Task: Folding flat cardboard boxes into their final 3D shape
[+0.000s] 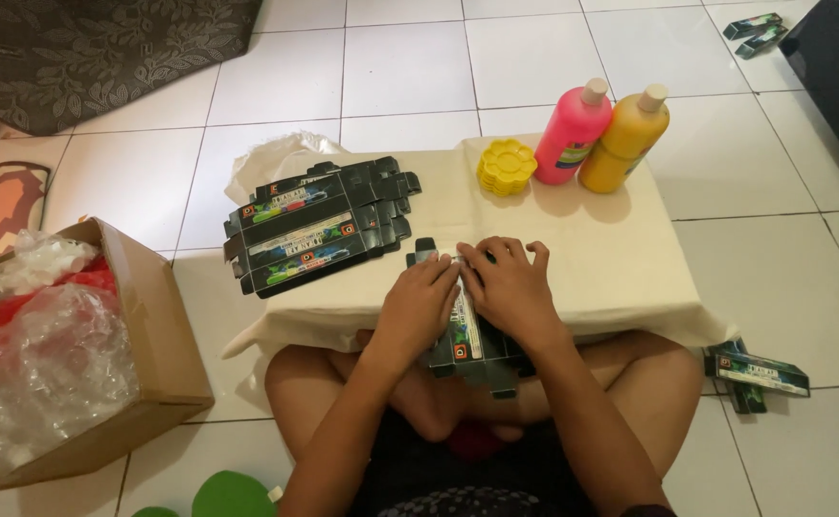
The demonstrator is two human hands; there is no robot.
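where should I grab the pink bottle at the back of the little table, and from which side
Probably grip the pink bottle around its round body, below the white cap, coming from its left. It stands upright with the yellow bottle tight against its right side, and the yellow flower-shaped palette sits low at its left, so reach above that.

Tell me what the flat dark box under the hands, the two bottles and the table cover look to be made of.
Flat box: thin printed cardboard, slightly glossy, with creased flaps. Pink bottle and yellow bottle: smooth, shiny plastic, probably, with pale caps. Table cover: cream cloth, matte, draping softly over the edges. Both hands, left hand and right hand, press on the box.
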